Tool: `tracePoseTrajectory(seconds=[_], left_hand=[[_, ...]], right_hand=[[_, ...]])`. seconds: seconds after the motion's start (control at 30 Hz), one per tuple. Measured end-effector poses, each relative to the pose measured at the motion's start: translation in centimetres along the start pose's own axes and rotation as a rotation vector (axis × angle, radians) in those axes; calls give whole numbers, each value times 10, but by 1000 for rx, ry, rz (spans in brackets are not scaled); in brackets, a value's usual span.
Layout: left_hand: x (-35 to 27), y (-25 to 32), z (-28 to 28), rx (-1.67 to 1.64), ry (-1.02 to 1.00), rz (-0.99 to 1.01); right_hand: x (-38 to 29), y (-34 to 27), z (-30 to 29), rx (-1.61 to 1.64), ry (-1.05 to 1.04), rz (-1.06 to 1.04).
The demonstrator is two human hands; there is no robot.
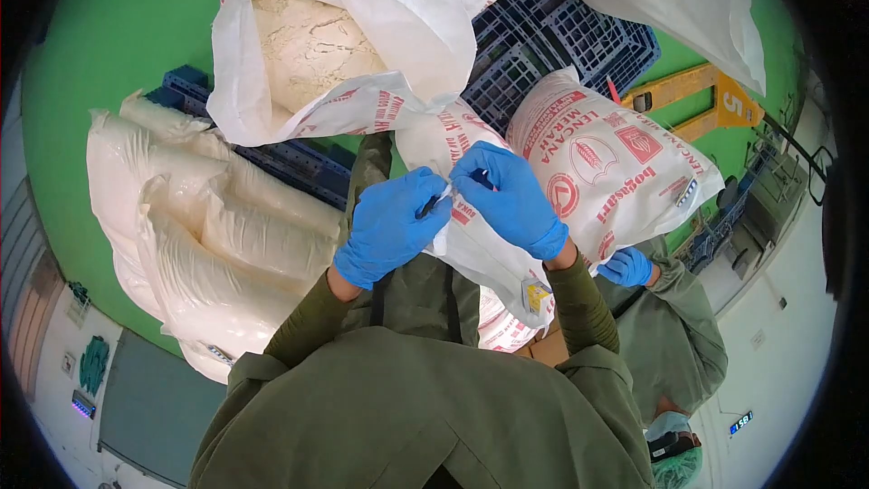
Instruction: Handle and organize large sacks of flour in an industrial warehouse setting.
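Note:
My left hand [397,227], in a blue glove, pinches the gathered edge of a white flour sack [492,251] in front of my body. Close beside it, my right hand [509,200], gloved in blue too, has thumb and forefinger closed at the same edge. A bit of white thread or sack material shows between the fingertips; which one I cannot tell. Red print and a yellow label mark this sack. Beyond my hands stands an opened white sack [434,34] with pale flour [312,47] inside.
Filled cream-coloured bags [224,231] are piled at left. Blue plastic pallets [563,34] lie on the green floor [115,27]. At right, a co-worker's gloved hand [624,267] touches another printed sack [604,156], near a yellow pallet jack [706,98].

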State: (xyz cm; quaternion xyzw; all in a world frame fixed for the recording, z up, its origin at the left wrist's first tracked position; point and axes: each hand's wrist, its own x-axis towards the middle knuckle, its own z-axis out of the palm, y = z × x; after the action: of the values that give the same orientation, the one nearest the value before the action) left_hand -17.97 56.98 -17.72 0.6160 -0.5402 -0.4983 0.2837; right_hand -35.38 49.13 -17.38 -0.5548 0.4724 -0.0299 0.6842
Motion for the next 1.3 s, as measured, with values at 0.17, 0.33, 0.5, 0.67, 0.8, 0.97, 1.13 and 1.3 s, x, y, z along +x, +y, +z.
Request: tracePoseTrajectory(seconds=[0.17, 0.33, 0.5, 0.67, 0.8, 0.97, 1.13, 1.3], left_hand=[[1, -1, -4, -35, -72, -58], [1, -9, -8, -93, -177, -152], [2, -7, -4, -164, -116, -73], [8, -3, -1, -72, -128, 8], [13, 3, -6, 1, -188, -44], [12, 5, -8, 4, -178, -22], [11, 4, -1, -67, -107, -8], [9, 2, -1, -41, -119, -5]], right_hand=[[0, 12, 15, 448, -40, 124], [-9, 24, 26, 752, 0, 200], [-20, 23, 26, 1057, 22, 357], [-21, 34, 17, 1280, 33, 349], [-21, 29, 7, 545, 127, 222], [-16, -9, -12, -59, 184, -36], [-5, 2, -20, -147, -21, -20], [-7, 16, -17, 410, -109, 160]])
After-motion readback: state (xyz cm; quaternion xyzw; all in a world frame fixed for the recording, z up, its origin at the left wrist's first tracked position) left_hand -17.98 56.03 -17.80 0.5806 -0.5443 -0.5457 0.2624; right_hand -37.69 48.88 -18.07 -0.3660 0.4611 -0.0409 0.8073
